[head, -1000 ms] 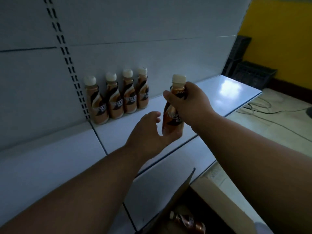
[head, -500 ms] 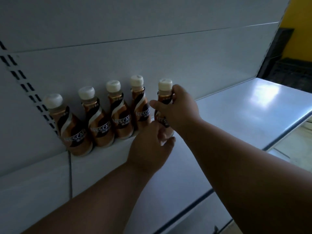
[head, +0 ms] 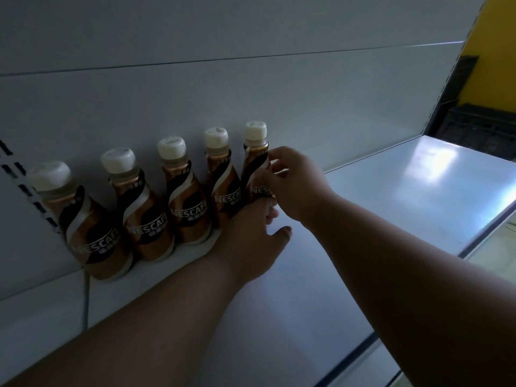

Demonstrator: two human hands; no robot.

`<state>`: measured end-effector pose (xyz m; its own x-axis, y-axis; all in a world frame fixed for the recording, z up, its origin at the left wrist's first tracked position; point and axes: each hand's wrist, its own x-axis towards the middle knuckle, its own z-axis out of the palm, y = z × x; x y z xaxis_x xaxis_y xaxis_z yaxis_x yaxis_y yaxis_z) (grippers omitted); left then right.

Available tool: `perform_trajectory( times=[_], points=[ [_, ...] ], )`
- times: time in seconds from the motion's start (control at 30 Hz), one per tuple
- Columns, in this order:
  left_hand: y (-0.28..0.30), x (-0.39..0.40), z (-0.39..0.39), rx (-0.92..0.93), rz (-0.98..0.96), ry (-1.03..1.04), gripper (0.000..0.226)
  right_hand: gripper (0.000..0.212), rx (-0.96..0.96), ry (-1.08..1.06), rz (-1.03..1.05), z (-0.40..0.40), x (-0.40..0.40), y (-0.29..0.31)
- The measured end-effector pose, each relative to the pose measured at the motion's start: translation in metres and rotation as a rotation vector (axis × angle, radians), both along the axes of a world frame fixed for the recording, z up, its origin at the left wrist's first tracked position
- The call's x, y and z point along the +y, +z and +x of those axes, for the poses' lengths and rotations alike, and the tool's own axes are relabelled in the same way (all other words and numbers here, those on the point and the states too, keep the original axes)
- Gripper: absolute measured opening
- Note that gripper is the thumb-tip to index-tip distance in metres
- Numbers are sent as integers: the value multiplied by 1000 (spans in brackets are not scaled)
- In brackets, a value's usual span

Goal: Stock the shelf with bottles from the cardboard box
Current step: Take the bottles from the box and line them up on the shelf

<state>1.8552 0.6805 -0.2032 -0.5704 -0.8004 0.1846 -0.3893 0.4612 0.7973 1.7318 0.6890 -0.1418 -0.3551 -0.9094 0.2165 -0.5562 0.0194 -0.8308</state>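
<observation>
1. A row of five brown bottles with white caps stands upright on the white shelf (head: 391,208), against the back panel (head: 251,93), running from 9 o'clock toward the centre.
2. The fifth bottle (head: 255,163) is the rightmost, just beside the fourth bottle (head: 223,185).
3. The right hand (head: 296,182) comes in from 4 o'clock; its fingers curl round the fifth bottle's body and pinch it.
4. The left hand (head: 251,233) reaches from 7 o'clock to the fifth bottle's lower part, thumb spread; whether its fingers grip cannot be told.
5. A yellow wall (head: 497,51) and dark crates (head: 480,127) sit at 2 o'clock.
</observation>
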Motion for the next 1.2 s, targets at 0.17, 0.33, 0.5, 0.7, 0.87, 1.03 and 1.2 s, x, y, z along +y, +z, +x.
perform_trajectory(
  times=[0.17, 0.33, 0.5, 0.7, 0.87, 1.03, 1.2],
  points=[
    [3, -7, -6, 23, 28, 44, 37, 23, 24, 1, -21, 2, -7, 0],
    [1, -9, -9, 47, 61, 42, 39, 34, 76, -39, -28, 1, -10, -4],
    [1, 9, -1, -2, -37, 66, 31, 49, 200, -83, -29, 7, 24, -2],
    [22, 71, 26, -71, -201, 113, 17, 45, 292, -132, -74, 18, 109, 11],
    [39, 151, 53, -68, -108, 66, 33, 43, 327, -213, -71, 48, 202, 16],
    [39, 239, 98, -29, -24, -27, 37, 42, 309, -311, -9, 98, 319, 13],
    [35, 316, 156, -43, -60, -168, 41, 44, 270, -393, 42, 153, 418, 13]
  ],
)
